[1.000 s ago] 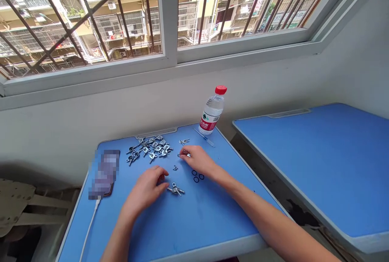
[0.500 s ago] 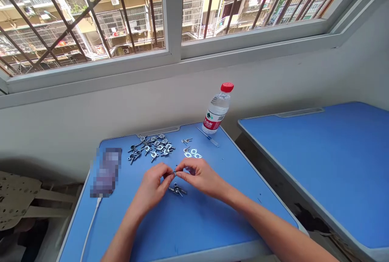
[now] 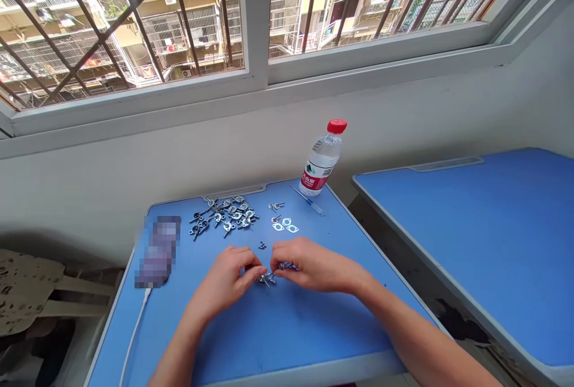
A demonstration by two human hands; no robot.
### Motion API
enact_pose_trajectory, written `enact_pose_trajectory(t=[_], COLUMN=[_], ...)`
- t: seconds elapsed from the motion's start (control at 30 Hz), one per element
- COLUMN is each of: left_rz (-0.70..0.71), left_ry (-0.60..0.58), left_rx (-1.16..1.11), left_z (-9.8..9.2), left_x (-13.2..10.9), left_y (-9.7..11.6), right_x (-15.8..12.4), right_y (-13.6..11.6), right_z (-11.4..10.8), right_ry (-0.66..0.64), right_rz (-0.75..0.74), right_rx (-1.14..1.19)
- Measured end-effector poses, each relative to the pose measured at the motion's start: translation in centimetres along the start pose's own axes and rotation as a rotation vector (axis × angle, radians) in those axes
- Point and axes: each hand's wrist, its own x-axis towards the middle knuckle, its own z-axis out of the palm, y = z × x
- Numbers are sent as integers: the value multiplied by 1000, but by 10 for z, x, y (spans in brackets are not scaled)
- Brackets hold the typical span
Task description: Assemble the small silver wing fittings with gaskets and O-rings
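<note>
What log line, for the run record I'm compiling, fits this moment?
left hand: at metal fitting | right hand: curled beside it, grip unclear | beyond: clustered metal parts, red-capped water bottle

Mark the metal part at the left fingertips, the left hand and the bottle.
Metal part (image 3: 265, 280), head view: its exposed portion.
Left hand (image 3: 225, 276), head view: its back.
Bottle (image 3: 320, 170), head view: its label.
</note>
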Motion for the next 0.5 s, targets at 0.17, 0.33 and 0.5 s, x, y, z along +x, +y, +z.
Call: enact_pose_trajectory(t=[0.17,0.33,0.5], left_rz=[-77,-86,-97], left_ry=[-33,-88,-134], left_rx=[24,36,39], left_z=[1,6,6], left_x=[2,2,2], left_y=[-9,-13,-10], right_x=[1,6,9], right_y=[-3,2,5], right_z=[1,11,17], right_ry=[-129,-152,-140], right_rz=[4,17,67], right_rx=[-14,-60,-72])
